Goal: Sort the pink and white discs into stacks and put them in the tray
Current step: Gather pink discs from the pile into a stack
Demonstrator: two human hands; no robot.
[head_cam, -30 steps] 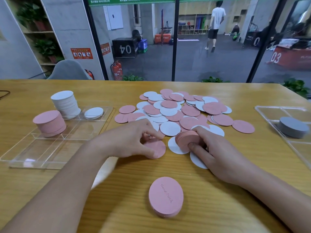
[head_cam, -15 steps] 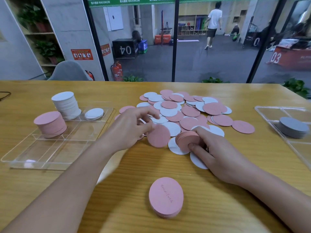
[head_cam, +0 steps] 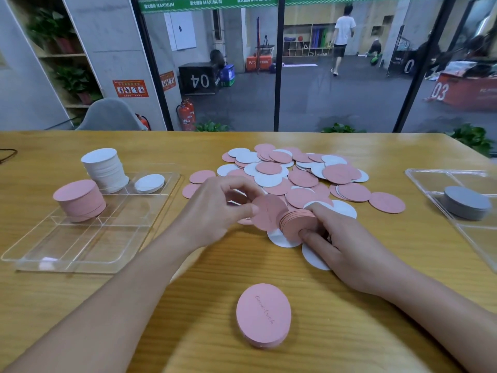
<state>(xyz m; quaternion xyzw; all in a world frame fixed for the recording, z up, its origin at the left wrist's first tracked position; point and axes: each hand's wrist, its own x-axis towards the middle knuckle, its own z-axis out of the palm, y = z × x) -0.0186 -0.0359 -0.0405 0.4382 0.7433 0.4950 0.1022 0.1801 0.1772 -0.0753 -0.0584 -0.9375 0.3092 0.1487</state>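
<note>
Left hand (head_cam: 215, 211) pinching one pink disc (head_cam: 269, 212) against edge-on pink bundle (head_cam: 297, 224) gripped by right hand (head_cam: 347, 246). Left tray (head_cam: 88, 249): one pink stack (head_cam: 79, 199), one white stack (head_cam: 105, 169), one white disc (head_cam: 149, 183). Near: one pink stack.

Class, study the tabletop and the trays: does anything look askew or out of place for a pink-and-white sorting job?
Yes. The tall white stack in the left tray leans, its discs stepped sideways rather than squared up. A small pink stack sits alone on the table's near edge, outside any tray. The grey discs in the right tray match neither colour.
</note>
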